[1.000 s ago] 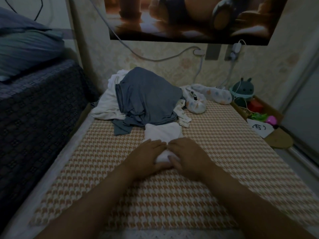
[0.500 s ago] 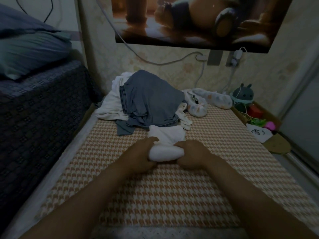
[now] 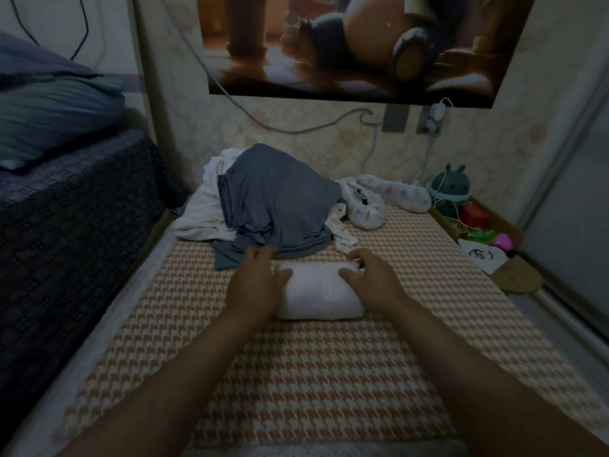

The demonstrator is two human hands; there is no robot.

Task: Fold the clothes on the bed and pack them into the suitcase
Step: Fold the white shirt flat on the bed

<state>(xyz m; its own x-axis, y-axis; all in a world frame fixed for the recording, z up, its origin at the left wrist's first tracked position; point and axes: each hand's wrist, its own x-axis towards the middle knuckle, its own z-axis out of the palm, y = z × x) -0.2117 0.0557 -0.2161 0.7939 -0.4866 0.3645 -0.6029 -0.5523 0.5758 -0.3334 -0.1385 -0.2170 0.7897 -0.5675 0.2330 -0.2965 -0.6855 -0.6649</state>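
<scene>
The white rolled garment [image 3: 318, 291] lies across the bed [image 3: 296, 384] in front of me, just short of the heap of unfolded clothes [image 3: 276, 199] by the wall. My left hand [image 3: 255, 282] rests loosely open against its left end, fingers spread. My right hand [image 3: 372, 278] sits at its right end, thumb on the roll and fingers bent over the far corner; whether they pinch it I cannot tell.

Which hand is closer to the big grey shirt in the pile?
Left. The left hand sits at the white roll's left end, its fingertips by the grey shirt's hem. The right hand holds the roll's right end, apart from the shirt.
</scene>
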